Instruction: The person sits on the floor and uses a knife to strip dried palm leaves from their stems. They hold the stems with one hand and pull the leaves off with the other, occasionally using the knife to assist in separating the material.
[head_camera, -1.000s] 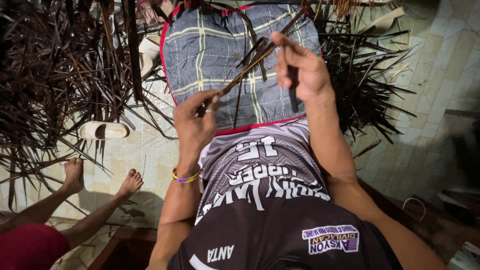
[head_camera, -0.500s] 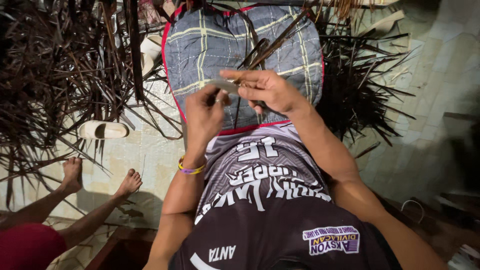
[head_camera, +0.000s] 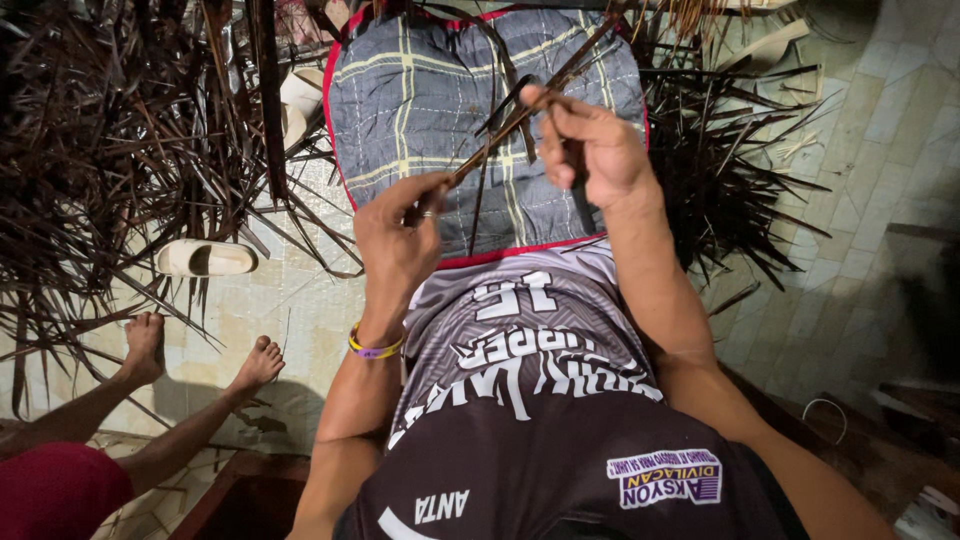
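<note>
My left hand (head_camera: 398, 240) grips the lower end of a thin dried palm leaf strip (head_camera: 497, 136), a small blade-like object partly hidden in its fingers. My right hand (head_camera: 588, 146) pinches the same strip higher up, holding it taut on a slant over my lap. A grey plaid padded cloth with red trim (head_camera: 420, 100) covers my thighs beneath the strip. A purple and yellow wristband (head_camera: 373, 349) circles my left wrist. Loose thin strips hang down from the held leaf onto the cloth.
Heaps of dark dried palm leaves lie at the left (head_camera: 110, 150) and right (head_camera: 730, 190) on the tiled floor (head_camera: 860, 200). A pale sandal (head_camera: 205, 258) sits at the left. Another person's bare feet (head_camera: 200, 350) and red shorts (head_camera: 55, 490) occupy the lower left.
My hands, close together half a second ago, have drawn apart along the strip; the right hand has risen and moved right while the left has dropped slightly.
</note>
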